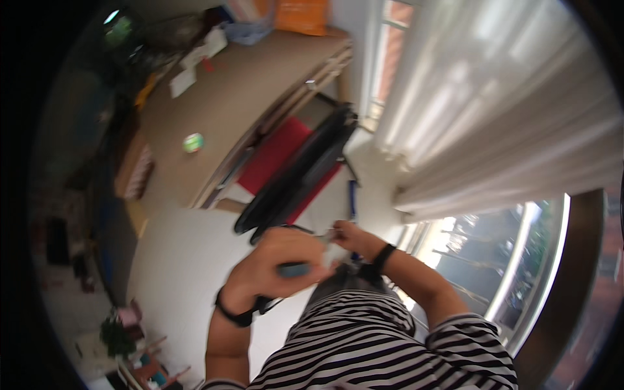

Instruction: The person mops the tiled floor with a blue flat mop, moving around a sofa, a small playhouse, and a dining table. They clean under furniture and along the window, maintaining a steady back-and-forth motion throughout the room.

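A: Right in front of the body now, where is the piece to be found?

B: In the left hand (276, 257)! A grey-blue piece (294, 268) is wrapped by curled fingers, and only its short middle is shown. That visible part is stretched crosswise, left to right, though its full length is hidden, so the true long axis cannot be told.

A: And the right hand (354, 238)?

B: It is held to the right of the piece and slightly farther from the body. Its fingers are drawn into a narrow curl; whether anything is gripped there cannot be told through the blur. A small pale glint is caught between the two hands, too smeared to be named.

A: So by which hand is the piece reached more closely?

B: By the left, clearly; from the right it is separated by a narrow gap.

A: Anything in the way?

B: No obstacle is seen in that gap. Beyond the hands, a black chair (302, 172) is set against a brown table (240, 84), with a green-and-white roundish item (193, 143) left on top. The right side is filled by pale curtains (481, 130).
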`<state>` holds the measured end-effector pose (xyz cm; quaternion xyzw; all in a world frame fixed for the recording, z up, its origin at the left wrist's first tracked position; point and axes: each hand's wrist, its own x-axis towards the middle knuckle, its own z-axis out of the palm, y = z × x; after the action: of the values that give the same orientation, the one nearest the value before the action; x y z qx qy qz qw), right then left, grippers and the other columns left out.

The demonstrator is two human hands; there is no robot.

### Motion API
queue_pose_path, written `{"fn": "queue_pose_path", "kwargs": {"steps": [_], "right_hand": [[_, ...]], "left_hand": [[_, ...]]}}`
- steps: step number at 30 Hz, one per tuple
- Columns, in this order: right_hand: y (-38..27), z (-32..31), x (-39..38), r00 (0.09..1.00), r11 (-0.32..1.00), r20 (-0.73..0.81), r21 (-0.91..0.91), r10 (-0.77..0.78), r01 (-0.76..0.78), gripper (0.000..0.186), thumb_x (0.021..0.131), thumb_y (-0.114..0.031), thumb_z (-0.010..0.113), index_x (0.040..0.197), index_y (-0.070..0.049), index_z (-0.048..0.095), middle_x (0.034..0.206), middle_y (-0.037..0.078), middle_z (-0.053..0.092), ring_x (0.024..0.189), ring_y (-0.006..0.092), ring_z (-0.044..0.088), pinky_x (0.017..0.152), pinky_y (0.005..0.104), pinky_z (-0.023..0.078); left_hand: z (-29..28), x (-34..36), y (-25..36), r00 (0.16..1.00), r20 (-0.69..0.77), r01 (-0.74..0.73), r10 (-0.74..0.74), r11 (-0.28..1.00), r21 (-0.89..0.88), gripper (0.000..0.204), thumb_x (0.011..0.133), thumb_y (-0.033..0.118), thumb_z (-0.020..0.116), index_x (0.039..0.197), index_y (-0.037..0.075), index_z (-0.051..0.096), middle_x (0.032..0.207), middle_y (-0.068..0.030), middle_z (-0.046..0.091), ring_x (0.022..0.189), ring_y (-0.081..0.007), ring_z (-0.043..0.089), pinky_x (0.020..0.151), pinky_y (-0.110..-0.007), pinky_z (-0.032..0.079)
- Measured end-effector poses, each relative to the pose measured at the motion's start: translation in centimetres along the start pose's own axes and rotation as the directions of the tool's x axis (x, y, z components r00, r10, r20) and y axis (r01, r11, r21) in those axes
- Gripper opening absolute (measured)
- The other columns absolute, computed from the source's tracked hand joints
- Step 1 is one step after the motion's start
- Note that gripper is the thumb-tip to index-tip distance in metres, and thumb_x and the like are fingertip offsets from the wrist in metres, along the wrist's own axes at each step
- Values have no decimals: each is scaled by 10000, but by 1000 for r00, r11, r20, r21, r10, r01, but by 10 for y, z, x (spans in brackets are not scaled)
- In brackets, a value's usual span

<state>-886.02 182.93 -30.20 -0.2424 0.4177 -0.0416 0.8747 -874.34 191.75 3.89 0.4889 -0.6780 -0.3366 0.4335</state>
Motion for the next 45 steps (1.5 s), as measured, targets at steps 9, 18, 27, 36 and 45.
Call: {"fn": "queue_pose_path", "kwargs": {"steps": [9,18,27,36,45], "right_hand": [[1,42,-26,989,984,-105,158,102,-84,195,852,-246,696,877,-98,571,833,42,605,767,151,640,687,264,591],[1,19,-52,928,971,-309,175,209,-160,178,848,-227,687,858,-115,550,770,22,558,695,151,605,632,268,573],[4,4,-25,911,964,-339,204,233,-171,183,840,-229,687,850,-125,536,772,14,560,705,152,602,608,281,568],[-2,-46,3,909,859,-400,500,118,109,163,865,-197,629,889,-83,515,792,58,539,714,195,604,665,324,584],[-32,-79,-4,918,836,-397,511,21,201,129,862,-138,612,856,-84,496,759,43,505,657,180,560,635,354,567]], "left_hand": [[-13,-48,19,935,-354,-39,10,996,-76,340,941,282,601,710,42,534,589,-75,576,558,-206,600,680,-392,518],[6,-64,0,955,-280,27,-101,966,-258,191,944,49,567,777,-43,555,733,-130,623,694,-217,614,702,-354,519],[20,-49,-16,931,-266,170,-249,942,-288,203,957,90,535,771,11,556,747,-110,623,718,-214,610,819,-417,495],[18,9,-52,994,67,101,-86,956,-275,212,937,54,562,734,-5,550,713,-103,599,694,-205,594,741,-377,496],[47,45,-44,996,75,72,-55,963,-261,144,906,21,597,766,-1,578,766,-116,638,741,-224,632,884,-416,494]]}}
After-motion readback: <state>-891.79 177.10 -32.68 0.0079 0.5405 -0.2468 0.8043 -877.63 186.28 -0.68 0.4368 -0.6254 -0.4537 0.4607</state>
